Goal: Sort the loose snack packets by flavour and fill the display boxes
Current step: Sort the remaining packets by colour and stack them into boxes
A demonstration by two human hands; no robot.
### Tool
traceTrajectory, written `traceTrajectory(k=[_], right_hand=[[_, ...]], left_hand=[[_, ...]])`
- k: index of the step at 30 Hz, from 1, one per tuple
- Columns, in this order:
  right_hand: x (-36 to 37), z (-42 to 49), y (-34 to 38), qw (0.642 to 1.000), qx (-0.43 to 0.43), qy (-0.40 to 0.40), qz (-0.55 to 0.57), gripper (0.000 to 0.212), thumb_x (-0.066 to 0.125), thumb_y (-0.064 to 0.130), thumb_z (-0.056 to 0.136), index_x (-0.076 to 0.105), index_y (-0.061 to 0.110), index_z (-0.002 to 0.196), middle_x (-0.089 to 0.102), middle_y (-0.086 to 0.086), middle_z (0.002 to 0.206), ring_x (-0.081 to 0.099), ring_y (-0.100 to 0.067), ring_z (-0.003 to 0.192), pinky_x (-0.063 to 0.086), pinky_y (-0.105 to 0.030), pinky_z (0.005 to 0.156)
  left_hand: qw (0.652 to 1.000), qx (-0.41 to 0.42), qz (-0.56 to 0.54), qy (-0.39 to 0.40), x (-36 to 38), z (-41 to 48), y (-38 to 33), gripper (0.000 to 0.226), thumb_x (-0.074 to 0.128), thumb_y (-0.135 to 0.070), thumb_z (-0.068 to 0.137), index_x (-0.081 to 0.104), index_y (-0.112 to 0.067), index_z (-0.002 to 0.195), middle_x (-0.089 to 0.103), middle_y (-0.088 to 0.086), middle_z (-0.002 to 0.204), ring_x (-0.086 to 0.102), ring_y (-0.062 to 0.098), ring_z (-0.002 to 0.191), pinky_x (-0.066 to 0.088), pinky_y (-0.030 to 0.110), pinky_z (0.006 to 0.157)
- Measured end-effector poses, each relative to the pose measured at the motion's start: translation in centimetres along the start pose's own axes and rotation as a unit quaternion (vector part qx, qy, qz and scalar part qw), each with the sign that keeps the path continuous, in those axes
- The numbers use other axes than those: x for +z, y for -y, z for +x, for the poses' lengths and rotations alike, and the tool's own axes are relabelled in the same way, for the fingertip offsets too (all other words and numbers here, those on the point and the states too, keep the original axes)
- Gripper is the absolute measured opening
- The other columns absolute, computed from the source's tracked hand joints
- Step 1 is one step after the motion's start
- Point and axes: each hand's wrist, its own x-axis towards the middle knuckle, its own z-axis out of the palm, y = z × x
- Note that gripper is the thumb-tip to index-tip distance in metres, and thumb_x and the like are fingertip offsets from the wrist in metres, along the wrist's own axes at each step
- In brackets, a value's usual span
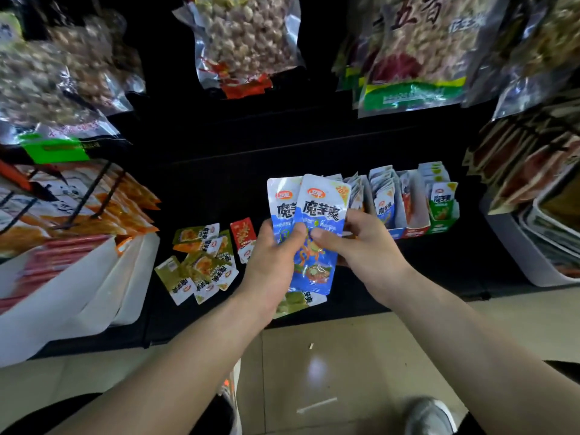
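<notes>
Shelf: I see a black shelf (219,189) running across the middle of the frame, with tiled floor below it.
Hanging bags: large clear bags (244,42) of snacks hang along the top of the frame.
White trays: trays (94,287) of orange and red packs fill the lower left.
Display boxes: three boxes (416,231) stand side by side at centre right, with blue, red and green fronts. Packets stand upright in them.
Left hand: my left hand (273,249) grips the lower left of the stack, thumb curled over the front.
Right hand: my right hand (361,243) pinches the stack's right edge, thumb on the front face and fingers behind.
Blue packets: two blue packets (320,208) are held upright at frame centre between both hands. They are fanned, with their tops above the fingers, just left of the boxes.
Loose pile: yellow-green packets (201,265) lie jumbled on the shelf, left of the left hand.
Red packet: one red packet (243,237) lies between the pile and the left hand.
</notes>
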Motion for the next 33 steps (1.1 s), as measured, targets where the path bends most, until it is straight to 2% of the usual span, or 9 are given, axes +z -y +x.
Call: traceTrajectory(k=[3, 6, 9, 17, 21, 23, 26, 29, 33], right_hand=[[-0.1, 1.3, -0.3, 1.000, 0.015, 0.011, -0.001, 0.010, 0.073, 0.011, 0.092, 0.071, 0.010, 0.102, 0.078, -0.005, 0.100, 0.076, -0.023, 0.091, 0.061, -0.038, 0.074], [-0.4, 2.1, -0.5, 1.000, 0.023, 0.013, -0.003, 0.013, 0.069, 0.012, 0.094, 0.068, 0.006, 0.106, 0.077, -0.010, 0.101, 0.075, -0.028, 0.095, 0.061, -0.049, 0.083], [-0.8, 2.5, -0.7, 1.000, 0.024, -0.006, -0.001, 0.014, 0.067, 0.012, 0.095, 0.066, 0.007, 0.108, 0.078, -0.009, 0.100, 0.076, -0.027, 0.093, 0.061, -0.054, 0.084], [-1.0, 2.7, -0.6, 0.997, 0.065, 0.012, 0.051, 0.026, 0.068, 0.004, 0.093, 0.062, -0.001, 0.117, 0.073, -0.020, 0.112, 0.072, -0.036, 0.101, 0.057, -0.058, 0.090], [-1.3, 2.5, -0.4, 0.996, 0.068, -0.014, 0.059, 0.023, 0.065, 0.002, 0.094, 0.063, 0.002, 0.117, 0.072, -0.020, 0.114, 0.072, -0.036, 0.103, 0.057, -0.058, 0.090], [-1.5, 2.4, -0.3, 0.995, 0.070, -0.036, 0.065, 0.025, 0.064, 0.004, 0.095, 0.060, 0.005, 0.120, 0.072, -0.018, 0.115, 0.071, -0.036, 0.104, 0.055, -0.061, 0.092], [-1.8, 2.4, -0.2, 0.994, 0.073, -0.051, 0.065, 0.030, 0.065, 0.009, 0.096, 0.051, 0.001, 0.123, 0.068, -0.022, 0.119, 0.071, -0.037, 0.103, 0.055, -0.063, 0.090], [-2.0, 2.2, -0.1, 0.995, 0.068, -0.045, 0.058, 0.027, 0.063, 0.010, 0.098, 0.052, 0.003, 0.121, 0.069, -0.021, 0.119, 0.072, -0.035, 0.103, 0.058, -0.060, 0.087], [-2.3, 2.1, -0.2, 0.995, 0.051, -0.031, 0.074, 0.021, 0.061, 0.008, 0.099, 0.056, 0.010, 0.119, 0.075, -0.010, 0.113, 0.074, -0.030, 0.099, 0.061, -0.052, 0.079]], left_hand=[[0.997, -0.047, -0.045, -0.029, -0.3, 1.4, 0.2, 0.018, 0.056, -0.034, 0.102, 0.067, -0.024, 0.112, 0.078, 0.000, 0.100, 0.076, 0.024, 0.091, 0.060, 0.042, 0.074], [1.000, -0.028, -0.009, -0.011, -1.1, 2.2, 0.4, 0.016, 0.061, -0.025, 0.100, 0.066, -0.022, 0.114, 0.078, -0.001, 0.101, 0.076, 0.020, 0.089, 0.061, 0.038, 0.067], [0.999, -0.029, 0.019, -0.008, -1.7, 2.4, 0.6, 0.014, 0.068, -0.027, 0.095, 0.066, -0.028, 0.109, 0.077, -0.004, 0.102, 0.075, 0.018, 0.092, 0.061, 0.050, 0.079], [0.999, -0.024, -0.001, -0.023, -1.4, 2.4, -0.5, 0.027, 0.076, -0.022, 0.089, 0.065, -0.023, 0.113, 0.077, -0.001, 0.106, 0.075, 0.021, 0.096, 0.058, 0.054, 0.089], [0.995, -0.078, -0.041, -0.047, -1.0, 2.5, -0.6, 0.018, 0.062, -0.033, 0.097, 0.071, -0.023, 0.108, 0.072, 0.005, 0.119, 0.065, 0.032, 0.116, 0.044, 0.061, 0.104], [0.998, -0.042, 0.002, -0.050, -1.0, 2.7, -0.3, 0.014, 0.059, -0.023, 0.100, 0.070, -0.021, 0.107, 0.073, 0.005, 0.116, 0.066, 0.029, 0.113, 0.048, 0.058, 0.102], [0.998, 0.026, 0.054, -0.034, -1.1, 2.6, 0.0, 0.017, 0.066, -0.018, 0.096, 0.066, -0.023, 0.113, 0.077, -0.007, 0.104, 0.073, 0.012, 0.097, 0.055, 0.037, 0.085], [0.998, 0.033, 0.050, -0.035, -1.1, 2.6, 0.1, 0.024, 0.073, -0.021, 0.092, 0.065, -0.023, 0.114, 0.077, -0.008, 0.105, 0.073, 0.012, 0.098, 0.056, 0.040, 0.091], [0.996, 0.037, 0.059, -0.048, -0.9, 2.9, 0.3, 0.018, 0.072, -0.021, 0.093, 0.066, -0.027, 0.109, 0.077, -0.009, 0.102, 0.074, 0.012, 0.094, 0.058, 0.045, 0.089]])
